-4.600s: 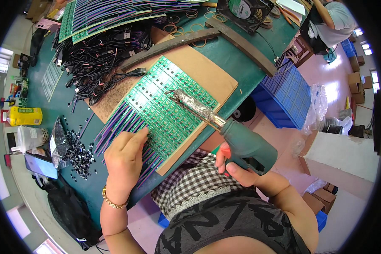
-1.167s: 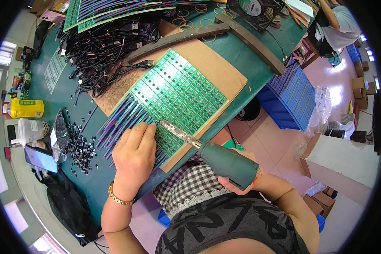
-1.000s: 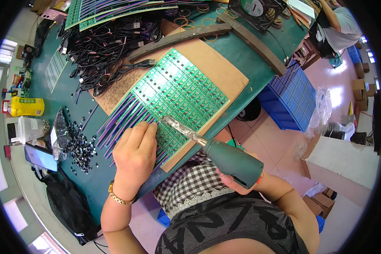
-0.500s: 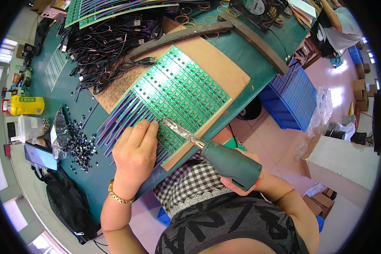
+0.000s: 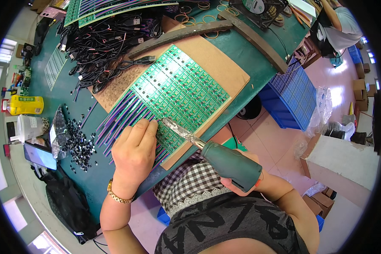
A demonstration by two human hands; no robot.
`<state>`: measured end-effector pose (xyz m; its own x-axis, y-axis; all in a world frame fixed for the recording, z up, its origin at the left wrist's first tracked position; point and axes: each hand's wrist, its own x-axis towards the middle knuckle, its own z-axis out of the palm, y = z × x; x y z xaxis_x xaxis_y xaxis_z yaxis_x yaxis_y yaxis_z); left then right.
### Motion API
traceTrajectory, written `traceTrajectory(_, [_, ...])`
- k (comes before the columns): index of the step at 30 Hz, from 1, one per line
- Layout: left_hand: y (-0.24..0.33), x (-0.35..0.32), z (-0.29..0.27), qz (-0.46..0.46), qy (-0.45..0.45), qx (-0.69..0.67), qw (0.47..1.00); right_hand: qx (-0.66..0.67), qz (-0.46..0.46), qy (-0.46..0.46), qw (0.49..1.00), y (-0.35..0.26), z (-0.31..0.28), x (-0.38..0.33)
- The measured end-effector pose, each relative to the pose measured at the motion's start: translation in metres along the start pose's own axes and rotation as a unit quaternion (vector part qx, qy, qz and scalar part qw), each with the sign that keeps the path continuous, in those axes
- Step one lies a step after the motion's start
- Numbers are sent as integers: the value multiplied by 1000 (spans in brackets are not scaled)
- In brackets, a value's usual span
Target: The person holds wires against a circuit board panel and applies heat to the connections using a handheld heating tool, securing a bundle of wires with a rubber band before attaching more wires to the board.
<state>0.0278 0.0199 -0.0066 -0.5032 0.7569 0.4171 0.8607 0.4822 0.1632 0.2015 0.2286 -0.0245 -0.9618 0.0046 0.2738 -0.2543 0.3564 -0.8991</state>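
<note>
A green panel of small circuit boards (image 5: 180, 91) lies on a brown cardboard sheet (image 5: 218, 63) on the green workbench (image 5: 258, 55). Striped ribbon wires (image 5: 120, 120) fan out from the panel's near-left edge. My left hand (image 5: 133, 152) presses down on those wires at the panel's edge, fingers together. My right hand (image 5: 247, 184) grips the green handle of a soldering gun (image 5: 224, 158). Its silver, foil-wrapped tip (image 5: 169, 123) touches the panel right beside my left fingertips.
A heap of black cables (image 5: 101, 42) lies at the back left, with more green panels (image 5: 101, 8) behind. Small black parts (image 5: 78, 142), a phone (image 5: 40, 155), a plastic cup (image 5: 27, 128) and a yellow bottle (image 5: 25, 104) sit at left. Blue crates (image 5: 290, 99) stand off the bench's right edge.
Since 4.6 s ago the soldering gun's tip has come from mid-panel down to the near edge by my left fingers. Over the last second both hands have barely moved.
</note>
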Motion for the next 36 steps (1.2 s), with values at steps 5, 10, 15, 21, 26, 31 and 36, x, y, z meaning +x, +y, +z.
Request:
traceTrajectory(5, [0,-1,1,5,2,10,1000,-54,-32,-29,998,2,-4,-1])
traceTrajectory(10, [2,-1,0,13,-4,27,1000,-16,-54,0,998,6,-1,-5])
traceTrajectory(15, [1,0,0,19,-8,35,999,25,4,-2,1000,10,-2,-14])
traceTrajectory(21, [-2,-3,-2,12,2,40,999,50,59,-10,997,18,3,-22])
traceTrajectory(26, [1,0,-11,-27,-45,-11,999,141,126,40,981,13,1,-32])
traceTrajectory(31, [-55,-4,-25,-195,63,-35,978,201,181,19,962,8,-4,-28])
traceTrajectory(36, [-106,-14,-21,-365,6,119,924,223,210,29,952,6,-1,-27])
